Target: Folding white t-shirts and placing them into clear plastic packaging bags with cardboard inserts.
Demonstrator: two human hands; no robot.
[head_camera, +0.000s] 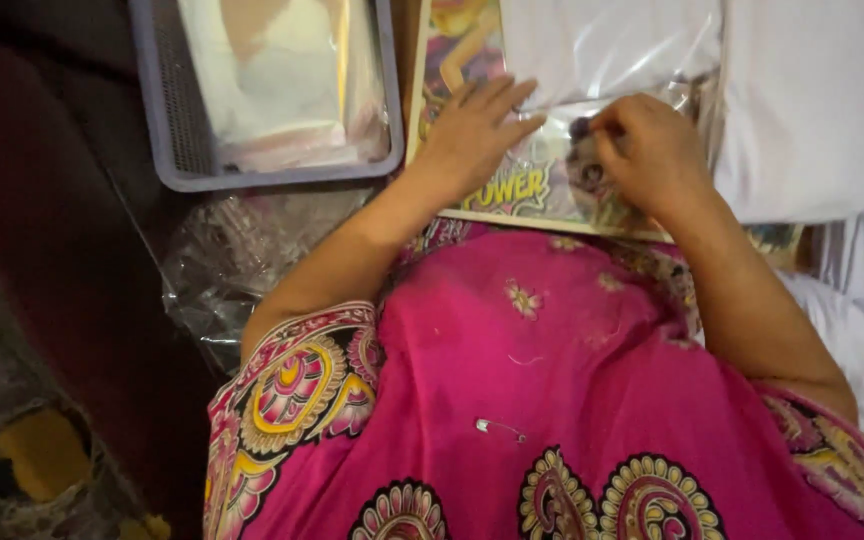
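Left to right: a grey plastic mesh basket (167, 150) holding white packets in clear film stands beside the work. The left hand (470, 128) lies flat, fingers spread, pressing down a colourful printed card backing (512, 190), apparently to steady it. The right hand (647, 150) pinches a small dark bead-like piece (580, 128) at the card's clear plastic sleeve (607, 60). White cloth (817, 100) lies at the right.

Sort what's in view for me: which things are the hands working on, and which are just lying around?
In hand:
left hand flat on the colourful printed card
right hand pinching a small dark piece
clear plastic bag over the card

Lying about:
grey basket
crumpled clear wrap
white cloth
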